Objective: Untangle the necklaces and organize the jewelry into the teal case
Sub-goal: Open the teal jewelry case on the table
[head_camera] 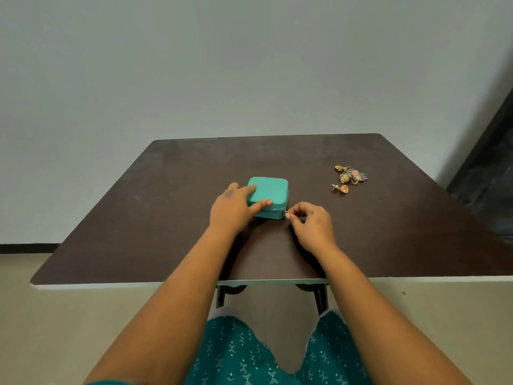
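Resting near the middle of the dark table [166,190], the closed teal case [268,196] is steadied by the left hand [234,208], whose straight fingers are laid over its lid and left side. The zipper pull [286,211] at the case's near right corner is pinched by the right hand [312,225]. A heap of jewelry [350,175] is seen well apart, to the right.

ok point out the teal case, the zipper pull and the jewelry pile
teal case [268,190], head view, middle of the lid
zipper pull [285,211], head view, metal tab at the case's near right corner
jewelry pile [351,175], head view, centre of the cluster
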